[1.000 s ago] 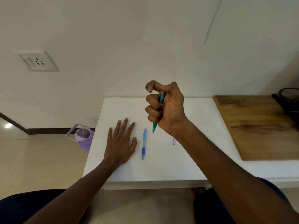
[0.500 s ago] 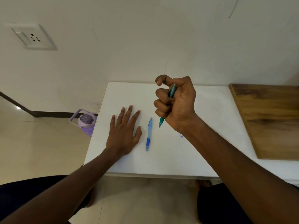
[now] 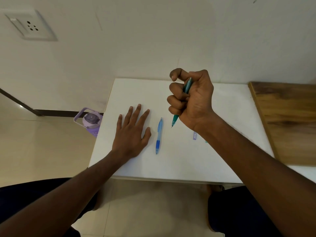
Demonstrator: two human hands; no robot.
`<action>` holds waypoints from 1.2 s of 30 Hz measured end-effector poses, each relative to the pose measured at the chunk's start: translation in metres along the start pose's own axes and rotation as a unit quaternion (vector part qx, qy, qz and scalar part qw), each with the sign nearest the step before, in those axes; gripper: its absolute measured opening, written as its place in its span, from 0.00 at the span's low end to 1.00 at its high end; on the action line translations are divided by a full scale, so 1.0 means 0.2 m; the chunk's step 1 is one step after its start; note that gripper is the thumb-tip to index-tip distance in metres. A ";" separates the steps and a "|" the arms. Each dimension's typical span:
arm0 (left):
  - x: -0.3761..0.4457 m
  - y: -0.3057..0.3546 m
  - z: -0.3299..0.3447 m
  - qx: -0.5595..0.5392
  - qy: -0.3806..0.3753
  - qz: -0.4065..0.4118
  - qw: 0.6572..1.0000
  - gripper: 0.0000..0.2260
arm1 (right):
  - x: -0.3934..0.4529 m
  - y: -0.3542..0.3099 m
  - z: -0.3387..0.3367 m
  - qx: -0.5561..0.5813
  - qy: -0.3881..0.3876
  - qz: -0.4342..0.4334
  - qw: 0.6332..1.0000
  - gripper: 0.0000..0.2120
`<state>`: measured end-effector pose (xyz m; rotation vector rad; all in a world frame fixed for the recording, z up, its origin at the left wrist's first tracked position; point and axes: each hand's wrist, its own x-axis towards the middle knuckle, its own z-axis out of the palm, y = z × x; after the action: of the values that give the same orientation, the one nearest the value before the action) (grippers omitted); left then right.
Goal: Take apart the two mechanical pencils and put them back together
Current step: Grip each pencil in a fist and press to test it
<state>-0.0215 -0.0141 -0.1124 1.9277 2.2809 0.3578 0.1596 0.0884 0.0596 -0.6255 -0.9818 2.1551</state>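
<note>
While the right hand (image 3: 191, 100) is raised above the white worktop (image 3: 222, 151), its fingers are curled tight round the teal mechanical pencil (image 3: 175, 119), which stands nearly upright in the fist with its tip pointing down and clear of the surface. The blue mechanical pencil (image 3: 159, 135) lies flat on the worktop just left of that teal tip and looks whole. Left of the blue pencil, close beside it but not touching, the left hand (image 3: 132, 134) rests flat with fingers straight and spread, holding nothing. To the right of the blue pencil, partly hidden by the right forearm, lies a small pale purple piece (image 3: 194, 135); what it is cannot be told.

Judging by this, the step in hand is work on the teal pencil, either clicking it with the thumb near the top or getting ready to open it. The next move likely calls for the left hand to come up and pinch the tip end, so the two hands can twist or pull against each other.

Compared with half a second ago, the grip and the resting left hand are unchanged; only the view has shifted slightly, so everything sits a little differently in the frame.
</note>
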 end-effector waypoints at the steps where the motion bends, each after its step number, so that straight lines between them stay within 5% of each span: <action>1: 0.00 0.00 0.00 0.000 0.000 -0.001 1.000 0.31 | 0.00 0.00 0.00 0.002 -0.002 0.001 1.000 0.18; 18: 0.01 0.00 -0.01 -0.002 -0.023 -0.006 1.000 0.31 | 0.02 0.00 -0.04 0.043 -0.013 -0.004 0.999 0.17; 22: 0.05 0.10 -0.22 -0.144 -0.038 -0.078 0.986 0.24 | 0.04 -0.03 -0.06 0.084 -0.008 -0.013 0.996 0.19; 24: 0.00 0.23 -0.39 -0.358 -0.004 -0.171 0.918 0.19 | 0.05 -0.04 -0.08 0.114 -0.009 -0.017 0.993 0.20; 26: -0.07 0.37 -0.51 -0.571 -0.045 -0.250 0.781 0.24 | 0.05 -0.05 -0.10 0.143 -0.011 -0.018 0.989 0.20; 29: -0.16 0.49 -0.55 -0.725 -0.151 -0.320 0.592 0.35 | 0.05 -0.05 -0.13 0.177 -0.008 -0.024 0.984 0.20; 31: -0.17 0.52 -0.52 -0.749 -0.164 -0.324 0.554 0.37 | 0.05 -0.04 -0.15 0.188 -0.005 -0.032 0.982 0.20; 36: -0.18 0.57 -0.50 -0.775 -0.165 -0.283 0.541 0.38 | 0.07 -0.02 -0.18 0.200 0.005 -0.046 0.979 0.21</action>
<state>0.0684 -0.0413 0.0129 0.2218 1.0892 1.1772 0.1761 0.1177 0.0387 -0.3859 -0.5340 2.1768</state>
